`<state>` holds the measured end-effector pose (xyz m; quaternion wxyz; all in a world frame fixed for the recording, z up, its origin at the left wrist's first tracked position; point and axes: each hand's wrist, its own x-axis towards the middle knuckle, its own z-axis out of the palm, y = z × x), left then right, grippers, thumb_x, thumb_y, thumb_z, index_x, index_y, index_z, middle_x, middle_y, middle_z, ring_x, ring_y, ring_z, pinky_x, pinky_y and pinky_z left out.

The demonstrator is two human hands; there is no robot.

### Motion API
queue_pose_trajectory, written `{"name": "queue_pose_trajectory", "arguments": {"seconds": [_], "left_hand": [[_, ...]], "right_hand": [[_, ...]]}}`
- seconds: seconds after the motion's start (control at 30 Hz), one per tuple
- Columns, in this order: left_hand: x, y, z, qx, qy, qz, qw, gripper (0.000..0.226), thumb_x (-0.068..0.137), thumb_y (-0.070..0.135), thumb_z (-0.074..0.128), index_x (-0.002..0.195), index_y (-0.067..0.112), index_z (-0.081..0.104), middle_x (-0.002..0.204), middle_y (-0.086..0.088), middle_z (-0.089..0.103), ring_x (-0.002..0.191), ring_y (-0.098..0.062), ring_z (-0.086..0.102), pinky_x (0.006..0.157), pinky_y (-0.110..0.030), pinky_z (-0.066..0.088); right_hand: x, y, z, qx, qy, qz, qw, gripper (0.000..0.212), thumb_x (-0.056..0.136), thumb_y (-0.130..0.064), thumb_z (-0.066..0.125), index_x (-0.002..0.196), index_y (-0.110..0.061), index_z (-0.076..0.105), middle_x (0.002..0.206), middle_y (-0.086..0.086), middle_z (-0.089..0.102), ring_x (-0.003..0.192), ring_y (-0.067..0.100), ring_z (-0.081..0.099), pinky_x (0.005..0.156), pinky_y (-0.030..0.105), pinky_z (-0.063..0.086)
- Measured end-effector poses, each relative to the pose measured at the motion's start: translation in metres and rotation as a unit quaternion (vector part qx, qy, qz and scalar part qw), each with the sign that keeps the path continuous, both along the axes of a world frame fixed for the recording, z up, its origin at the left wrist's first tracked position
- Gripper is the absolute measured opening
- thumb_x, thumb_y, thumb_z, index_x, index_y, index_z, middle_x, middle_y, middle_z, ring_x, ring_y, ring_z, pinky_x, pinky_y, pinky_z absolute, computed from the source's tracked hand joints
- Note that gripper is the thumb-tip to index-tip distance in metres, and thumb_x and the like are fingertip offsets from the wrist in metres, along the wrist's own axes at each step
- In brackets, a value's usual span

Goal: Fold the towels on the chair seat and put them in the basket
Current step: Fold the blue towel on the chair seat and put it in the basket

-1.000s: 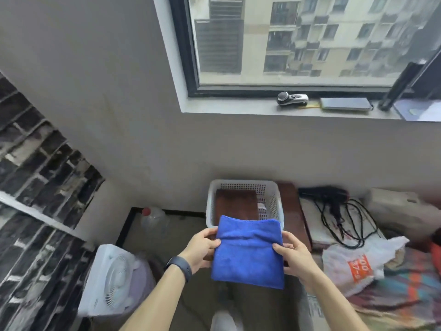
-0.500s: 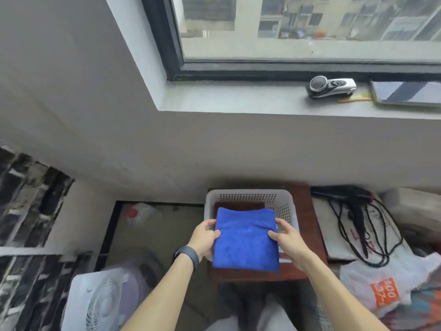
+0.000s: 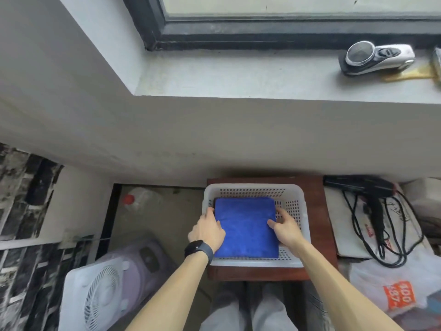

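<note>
If left hand [image 3: 206,229] and right hand [image 3: 285,226] pull out while their fingers are wedged at the sides, the fold may drag open or one edge ride up a wall; cause: narrow gaps. Left hand grips the left edge of the towel [image 3: 248,225], fingers down beside the left wall. Right hand pinches the right edge, thumb on top, fingers alongside. Towel lies flat between the hands, touching both, inside the basket [image 3: 254,187], near edge close to the near wall. Basket sits on the seat [image 3: 317,211]; a sharp tug could shift it. Judged: placing almost complete; release remains.
</note>
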<state>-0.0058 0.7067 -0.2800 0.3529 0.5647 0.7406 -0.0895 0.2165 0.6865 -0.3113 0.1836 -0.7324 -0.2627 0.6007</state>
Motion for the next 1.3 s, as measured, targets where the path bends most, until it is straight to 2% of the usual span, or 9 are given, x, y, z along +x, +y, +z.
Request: {"name": "queue_pose_trajectory", "arguments": {"seconds": [0.1, 0.17, 0.23, 0.3, 0.5, 0.73, 0.97, 1.13, 1.3], "left_hand": [[0.005, -0.013, -0.001, 0.123, 0.055, -0.126, 0.983, 0.056, 0.09, 0.03, 0.053, 0.143, 0.022, 0.038, 0.136, -0.008, 0.051, 0.11, -0.031, 0.058, 0.08, -0.04, 0.051], [0.003, -0.023, -0.006, 0.189, 0.037, -0.237, 0.952, 0.061, 0.086, 0.036, 0.057, 0.143, 0.02, 0.044, 0.144, -0.008, 0.049, 0.124, -0.029, 0.054, 0.097, -0.043, 0.047], [-0.001, -0.027, -0.014, 0.196, 0.032, -0.329, 0.923, 0.065, 0.089, 0.046, 0.05, 0.148, 0.019, 0.04, 0.154, -0.008, 0.038, 0.142, -0.026, 0.037, 0.114, -0.047, 0.027], [-0.008, -0.021, -0.024, 0.159, 0.045, -0.36, 0.918, 0.072, 0.092, 0.058, 0.038, 0.153, 0.02, 0.03, 0.16, -0.008, 0.025, 0.149, -0.024, 0.021, 0.119, -0.05, 0.008], [-0.022, 0.004, -0.05, 0.087, 0.088, -0.417, 0.901, 0.091, 0.085, 0.081, 0.011, 0.155, 0.027, -0.01, 0.162, -0.007, -0.014, 0.15, -0.024, -0.014, 0.115, -0.058, -0.016], [-0.016, -0.001, -0.073, 0.083, 0.125, -0.425, 0.893, 0.09, 0.086, 0.08, 0.009, 0.153, 0.025, -0.017, 0.158, -0.009, -0.025, 0.147, -0.025, -0.025, 0.111, -0.065, -0.016], [-0.001, -0.004, -0.057, 0.054, 0.189, -0.41, 0.891, 0.089, 0.087, 0.079, 0.008, 0.151, 0.026, -0.022, 0.158, -0.009, -0.029, 0.147, -0.026, -0.026, 0.111, -0.062, -0.02], [0.015, -0.011, -0.01, 0.03, 0.193, -0.334, 0.922, 0.075, 0.097, 0.064, 0.024, 0.156, 0.026, -0.002, 0.164, -0.008, -0.01, 0.15, -0.035, -0.004, 0.116, -0.059, -0.008], [0.005, -0.051, 0.041, 0.021, 0.186, -0.122, 0.975, 0.058, 0.098, 0.043, 0.035, 0.151, 0.022, 0.028, 0.161, -0.009, 0.016, 0.142, -0.034, 0.025, 0.118, -0.056, 0.004]], "right_hand": [[-0.007, -0.011, 0.005, 0.073, -0.162, 0.056, 0.982, 0.051, 0.097, -0.033, 0.058, 0.144, -0.023, 0.042, 0.143, 0.006, 0.049, 0.126, 0.027, 0.053, 0.104, 0.046, 0.047], [-0.015, -0.027, 0.009, 0.189, -0.29, 0.118, 0.931, 0.052, 0.095, -0.041, 0.054, 0.141, -0.016, 0.048, 0.145, 0.007, 0.047, 0.131, 0.027, 0.046, 0.108, 0.044, 0.042], [-0.023, -0.039, 0.005, 0.273, -0.361, 0.229, 0.862, 0.054, 0.096, -0.043, 0.047, 0.142, -0.015, 0.05, 0.15, 0.005, 0.046, 0.138, 0.024, 0.042, 0.112, 0.042, 0.038], [-0.029, -0.042, -0.007, 0.277, -0.369, 0.32, 0.827, 0.058, 0.099, -0.046, 0.037, 0.151, -0.02, 0.039, 0.161, 0.001, 0.032, 0.149, 0.02, 0.026, 0.118, 0.046, 0.029], [-0.021, -0.025, -0.051, 0.187, -0.372, 0.401, 0.816, 0.068, 0.1, -0.061, 0.023, 0.159, -0.034, 0.004, 0.167, -0.007, -0.006, 0.154, 0.014, -0.008, 0.12, 0.061, 0.001], [-0.023, -0.029, -0.07, 0.167, -0.366, 0.393, 0.827, 0.071, 0.099, -0.064, 0.023, 0.158, -0.036, -0.005, 0.166, -0.007, -0.013, 0.153, 0.014, -0.014, 0.122, 0.056, 0.002], [-0.023, -0.014, -0.042, 0.089, -0.333, 0.466, 0.814, 0.068, 0.099, -0.063, 0.01, 0.153, -0.036, -0.022, 0.161, -0.007, -0.03, 0.148, 0.016, -0.029, 0.119, 0.059, -0.009], [-0.012, 0.002, 0.01, 0.107, -0.319, 0.524, 0.783, 0.069, 0.101, -0.053, 0.03, 0.16, -0.028, 0.002, 0.168, 0.002, -0.005, 0.154, 0.024, -0.004, 0.121, 0.057, 0.007], [-0.005, -0.006, 0.058, 0.207, -0.29, 0.53, 0.769, 0.063, 0.096, -0.056, 0.03, 0.154, -0.03, 0.033, 0.157, 0.004, 0.039, 0.148, 0.029, 0.028, 0.118, 0.043, 0.029]]}}
